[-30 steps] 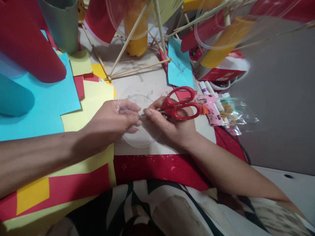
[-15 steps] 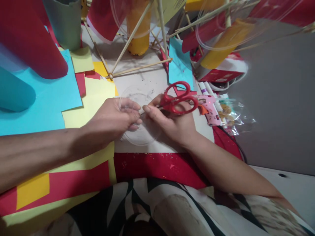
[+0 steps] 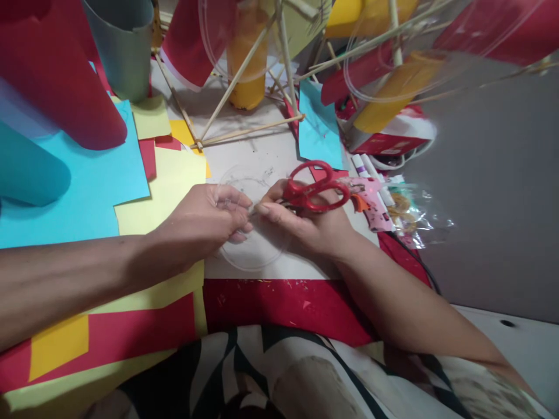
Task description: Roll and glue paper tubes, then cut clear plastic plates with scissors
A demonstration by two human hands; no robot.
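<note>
My left hand (image 3: 203, 224) pinches the edge of a clear plastic disc (image 3: 253, 247) that lies on the white board in front of me. My right hand (image 3: 308, 227) grips red-handled scissors (image 3: 317, 189), its fingers through the loops. The blades point left toward the left fingertips and are mostly hidden between the two hands. The disc is transparent and partly covered by both hands.
Sheets of cyan (image 3: 87, 180), pale yellow (image 3: 163, 186) and red paper (image 3: 279, 302) lie around. Rolled paper tubes (image 3: 65, 87) stand at left. A bamboo stick frame (image 3: 244, 125) with coloured rolls hangs behind. A pink glue gun (image 3: 373, 201) and a plastic bag (image 3: 414, 212) lie right.
Both hands stay on the disc. The scissor handles have closed a little and tilted. The view has shifted slightly downward.
</note>
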